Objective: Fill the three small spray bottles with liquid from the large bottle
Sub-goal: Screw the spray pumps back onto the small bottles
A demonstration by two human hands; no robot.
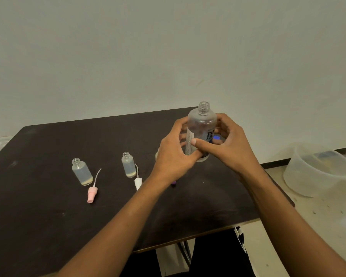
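Observation:
The large clear bottle (201, 124) is uncapped and upright, just above the dark table (48, 206) at its far right. My left hand (174, 154) grips its lower body from the left, and my right hand (226, 140) curls round it from the right with the thumb across the label. Two small spray bottles stand open on the table: one at the left (82, 171), one in the middle (128, 165). A pink spray head (92, 193) and a white spray head (137, 182) lie beside them. A third small bottle is almost fully hidden behind my left hand.
A small purple piece (173, 183) peeks out under my left wrist. A blue object (216, 137) shows behind the large bottle. On the floor to the right sits a translucent plastic tub (316, 168). The wall rises directly behind the table's far edge.

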